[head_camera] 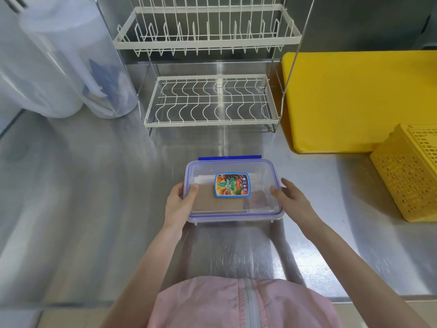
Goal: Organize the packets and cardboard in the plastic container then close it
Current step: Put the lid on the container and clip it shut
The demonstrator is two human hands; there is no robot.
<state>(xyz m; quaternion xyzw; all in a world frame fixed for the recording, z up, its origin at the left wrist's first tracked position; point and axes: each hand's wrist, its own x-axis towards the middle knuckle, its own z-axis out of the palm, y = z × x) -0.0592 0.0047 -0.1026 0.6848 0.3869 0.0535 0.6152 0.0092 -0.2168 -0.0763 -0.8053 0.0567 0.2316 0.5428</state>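
A clear plastic container with a blue-trimmed lid on top sits on the steel counter in front of me. A colourful fruit sticker marks the lid. Through the lid I see brown cardboard and pale packets inside. My left hand grips the container's left edge, thumb on the lid. My right hand rests against the right edge with fingers spread over the rim. A blue latch flap sticks out at the far side.
A white two-tier wire dish rack stands behind the container. A yellow cutting board and a yellow perforated basket lie to the right. Translucent plastic jugs stand at the back left.
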